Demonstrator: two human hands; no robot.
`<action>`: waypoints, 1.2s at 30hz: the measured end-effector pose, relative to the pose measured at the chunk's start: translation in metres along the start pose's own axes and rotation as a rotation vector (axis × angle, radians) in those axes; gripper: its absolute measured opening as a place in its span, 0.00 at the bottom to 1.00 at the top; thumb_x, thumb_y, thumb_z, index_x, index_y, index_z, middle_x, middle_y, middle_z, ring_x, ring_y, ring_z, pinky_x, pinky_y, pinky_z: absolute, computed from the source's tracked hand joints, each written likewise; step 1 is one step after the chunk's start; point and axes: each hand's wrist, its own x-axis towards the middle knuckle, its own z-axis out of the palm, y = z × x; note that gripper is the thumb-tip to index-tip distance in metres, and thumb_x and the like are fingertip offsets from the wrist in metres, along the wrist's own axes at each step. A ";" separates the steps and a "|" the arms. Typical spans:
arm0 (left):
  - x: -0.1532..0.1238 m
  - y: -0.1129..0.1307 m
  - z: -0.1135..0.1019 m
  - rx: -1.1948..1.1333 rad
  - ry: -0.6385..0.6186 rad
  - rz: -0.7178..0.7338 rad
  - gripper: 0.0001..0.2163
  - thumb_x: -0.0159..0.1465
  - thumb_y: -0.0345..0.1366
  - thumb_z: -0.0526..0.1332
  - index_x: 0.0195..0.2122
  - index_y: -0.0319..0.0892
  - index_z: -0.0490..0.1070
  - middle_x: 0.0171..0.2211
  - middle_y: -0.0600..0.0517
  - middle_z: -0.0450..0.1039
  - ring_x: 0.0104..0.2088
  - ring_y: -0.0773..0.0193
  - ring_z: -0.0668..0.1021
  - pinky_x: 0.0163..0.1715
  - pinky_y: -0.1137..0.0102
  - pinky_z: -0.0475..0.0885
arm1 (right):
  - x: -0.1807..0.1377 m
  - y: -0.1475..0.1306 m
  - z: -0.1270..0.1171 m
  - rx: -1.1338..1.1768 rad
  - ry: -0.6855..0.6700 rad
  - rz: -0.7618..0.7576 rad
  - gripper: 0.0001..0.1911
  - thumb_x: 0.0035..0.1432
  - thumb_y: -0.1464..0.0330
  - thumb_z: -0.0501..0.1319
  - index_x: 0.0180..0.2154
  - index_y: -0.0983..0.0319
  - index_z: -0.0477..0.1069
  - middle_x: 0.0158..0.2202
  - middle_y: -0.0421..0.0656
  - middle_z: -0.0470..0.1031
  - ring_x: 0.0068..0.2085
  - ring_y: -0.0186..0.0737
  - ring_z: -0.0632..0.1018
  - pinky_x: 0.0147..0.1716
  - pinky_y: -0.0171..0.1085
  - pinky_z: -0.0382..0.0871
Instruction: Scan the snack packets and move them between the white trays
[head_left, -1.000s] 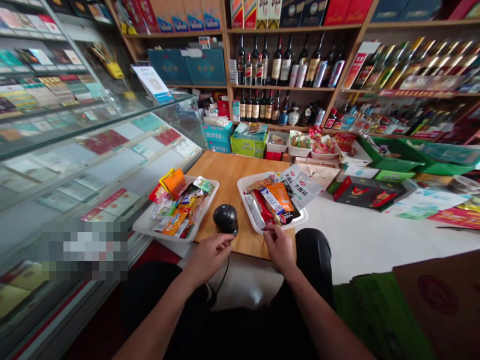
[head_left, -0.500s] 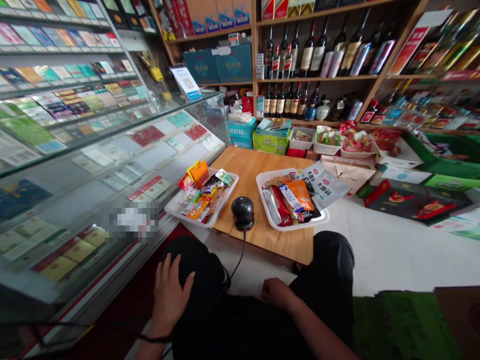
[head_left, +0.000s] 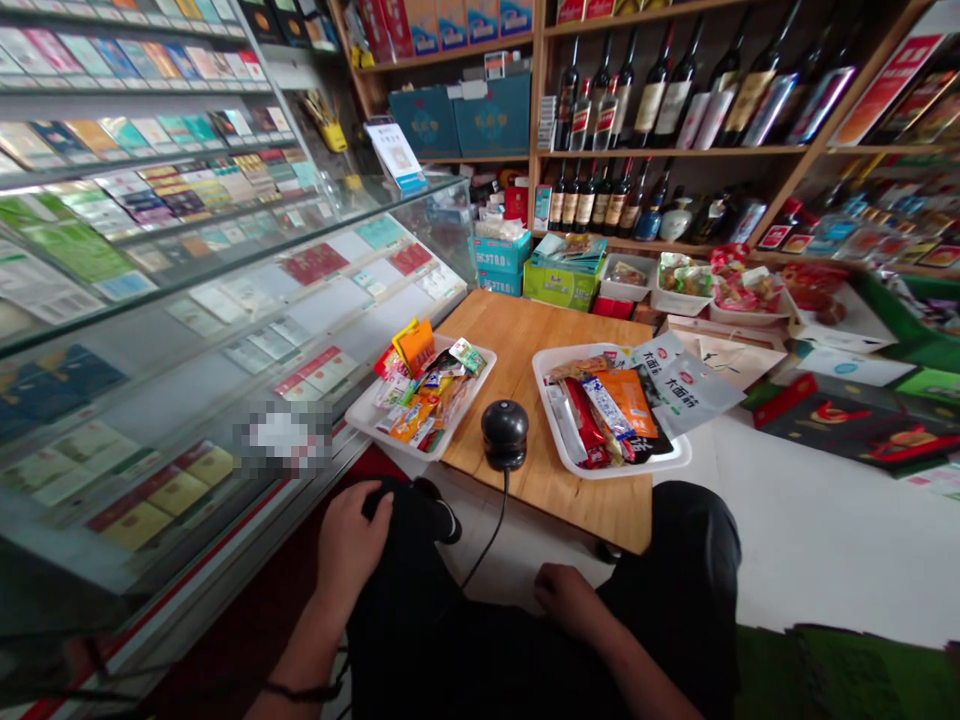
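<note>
My left hand [head_left: 352, 535] rests on my left knee in the head view, thumb apart and fingers draped over the dark trouser leg, holding nothing. Over my lap, beside the right thigh, my right hand [head_left: 566, 592] is curled closed, with no object showing in it. Ahead of both hands stands a low wooden table [head_left: 487, 325]. A black, rounded corded device [head_left: 504, 435] sits near its front edge. To the device's left is a white tray [head_left: 360, 415] of small snack packets; a second white tray [head_left: 555, 445] on the right holds larger packets, including silver-grey pouches [head_left: 679, 385].
A glass display counter [head_left: 247, 300] with boxes runs along the left. Behind the table, wooden shelves [head_left: 675, 150] carry bottles. Snack boxes [head_left: 559, 285] and dark gift boxes [head_left: 847, 420] stand on the floor. The device's cable [head_left: 491, 540] hangs toward my lap.
The view has shifted, so the table and trays appear slightly farther right. My left hand's fingers, spread flat before, now bend over the knee. My right hand stays curled on my lap.
</note>
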 end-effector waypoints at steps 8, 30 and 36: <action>0.097 0.038 0.006 0.100 -0.052 0.109 0.16 0.68 0.40 0.56 0.52 0.39 0.74 0.51 0.41 0.78 0.52 0.50 0.77 0.57 0.60 0.68 | -0.010 -0.020 -0.020 0.198 0.034 -0.039 0.12 0.58 0.72 0.58 0.39 0.63 0.79 0.39 0.47 0.82 0.42 0.43 0.81 0.43 0.35 0.69; 0.185 0.037 0.050 0.265 -0.458 -0.109 0.18 0.55 0.37 0.66 0.46 0.36 0.75 0.48 0.33 0.78 0.50 0.45 0.80 0.45 0.62 0.72 | -0.007 -0.095 -0.088 0.262 0.017 -0.145 0.10 0.56 0.72 0.59 0.37 0.61 0.78 0.37 0.43 0.81 0.40 0.41 0.80 0.41 0.34 0.68; 0.179 0.056 0.017 0.254 -0.372 -0.049 0.17 0.62 0.38 0.59 0.52 0.41 0.71 0.43 0.41 0.80 0.43 0.47 0.81 0.39 0.63 0.70 | -0.004 -0.117 -0.117 0.364 0.014 -0.221 0.09 0.58 0.72 0.59 0.37 0.60 0.79 0.36 0.41 0.81 0.39 0.40 0.80 0.39 0.34 0.68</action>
